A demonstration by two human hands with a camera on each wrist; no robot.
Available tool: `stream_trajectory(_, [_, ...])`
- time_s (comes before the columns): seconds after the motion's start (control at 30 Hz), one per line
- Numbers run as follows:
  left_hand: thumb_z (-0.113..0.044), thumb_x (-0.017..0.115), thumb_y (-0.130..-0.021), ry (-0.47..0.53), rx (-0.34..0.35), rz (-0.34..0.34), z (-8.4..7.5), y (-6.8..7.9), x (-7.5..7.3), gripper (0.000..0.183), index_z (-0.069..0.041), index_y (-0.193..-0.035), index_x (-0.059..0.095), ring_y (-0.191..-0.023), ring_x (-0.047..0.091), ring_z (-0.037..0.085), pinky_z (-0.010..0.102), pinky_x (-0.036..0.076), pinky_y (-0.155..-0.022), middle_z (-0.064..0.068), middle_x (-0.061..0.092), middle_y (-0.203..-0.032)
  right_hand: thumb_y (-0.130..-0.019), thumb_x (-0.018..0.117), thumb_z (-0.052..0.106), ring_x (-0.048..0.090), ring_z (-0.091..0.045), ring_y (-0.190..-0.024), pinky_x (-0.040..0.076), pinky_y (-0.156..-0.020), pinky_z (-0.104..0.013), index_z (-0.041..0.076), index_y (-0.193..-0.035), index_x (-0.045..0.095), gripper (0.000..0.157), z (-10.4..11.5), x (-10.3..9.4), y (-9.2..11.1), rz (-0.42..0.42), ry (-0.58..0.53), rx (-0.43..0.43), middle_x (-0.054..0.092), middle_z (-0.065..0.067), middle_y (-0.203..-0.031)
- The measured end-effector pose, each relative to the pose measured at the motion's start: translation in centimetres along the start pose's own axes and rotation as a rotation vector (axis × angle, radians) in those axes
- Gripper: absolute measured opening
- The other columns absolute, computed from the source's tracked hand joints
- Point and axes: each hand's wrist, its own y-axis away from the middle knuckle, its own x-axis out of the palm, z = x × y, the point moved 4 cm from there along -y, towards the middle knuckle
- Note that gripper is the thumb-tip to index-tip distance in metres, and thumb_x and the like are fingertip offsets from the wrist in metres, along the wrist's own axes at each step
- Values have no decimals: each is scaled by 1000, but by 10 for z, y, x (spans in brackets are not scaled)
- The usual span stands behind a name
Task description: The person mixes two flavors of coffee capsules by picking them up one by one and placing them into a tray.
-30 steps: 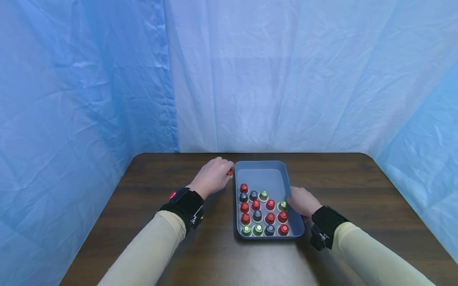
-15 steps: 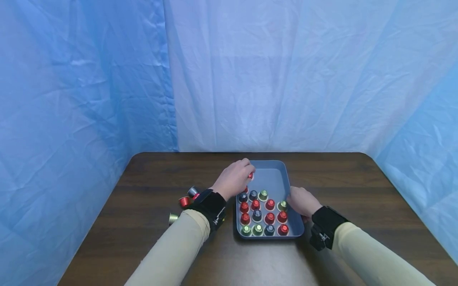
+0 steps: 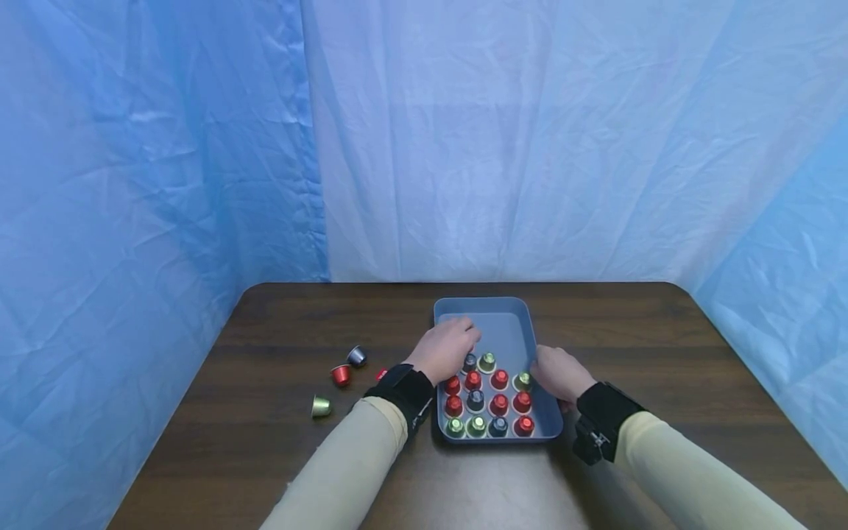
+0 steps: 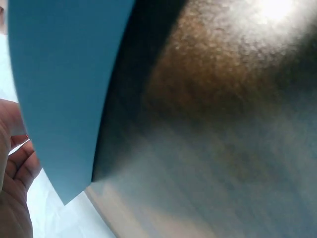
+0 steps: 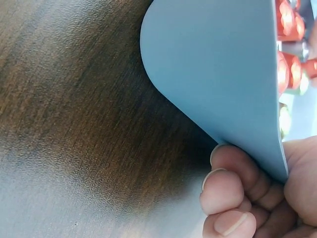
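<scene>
My left hand point(image 3: 445, 347) is over the left side of the grey-blue tray point(image 3: 503, 324), and its fingers pinch a red coffee capsule point(image 5: 310, 68), which the hand hides in the head view. Several red capsules point(image 3: 500, 379), green capsules point(image 3: 486, 361) and dark capsules point(image 3: 475, 400) stand upside down in rows across the tray's near part. On the tray's right side, my right hand point(image 3: 559, 372) grips the wall, with the thumb over the rim and curled fingers point(image 5: 223, 191) against the outside.
Left of the tray, a dark grey capsule point(image 3: 357, 356), a red capsule point(image 3: 341, 375) and a green capsule point(image 3: 321, 406) lie loose on the brown wooden table point(image 3: 265, 434). Blue sheeting point(image 3: 424, 147) hangs behind and at both sides.
My left hand came from left of the tray to over it, carrying a red capsule, then came slightly nearer. Three loose capsules came into view. The right hand stayed put.
</scene>
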Motion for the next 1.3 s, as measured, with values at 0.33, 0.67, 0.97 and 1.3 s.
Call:
stream_trajectory(0.33, [-12,69,-97,-37,18,26,1,2,5,24,-16,-121,73,-107,63,17,35,51,-100,0,67,-112,-103,47,11,64,-26,-63,53,-45,-36,-7,-139,46,40,-1,0,-2,2,-2,-6,62,-23,-106])
stream_trajectory(0.67, [-21,64,-100,-30,51,30,6,9,-11,31,-18,-130,70,-116,65,18,37,50,-103,0,71,-121,-103,47,11,64,-26,-57,52,-44,-36,-8,-138,46,40,-3,-1,-3,-1,22,-21,62,-22,-101])
stream_trajectory(0.97, [-29,71,-97,-21,43,22,24,25,-34,41,-22,-137,66,-123,60,21,40,48,-106,1,67,-133,-104,46,11,65,-26,-63,53,-45,-37,-7,-141,45,42,-6,-1,-5,-1,-4,-4,62,-23,-105])
stream_trajectory(1.3, [-34,69,-97,-61,-14,32,50,58,-58,45,-21,-140,63,-125,57,22,42,47,-106,2,65,-134,-104,45,11,65,-27,-68,53,-46,-36,-6,-143,43,43,-6,1,-5,8,-24,13,62,-22,-108])
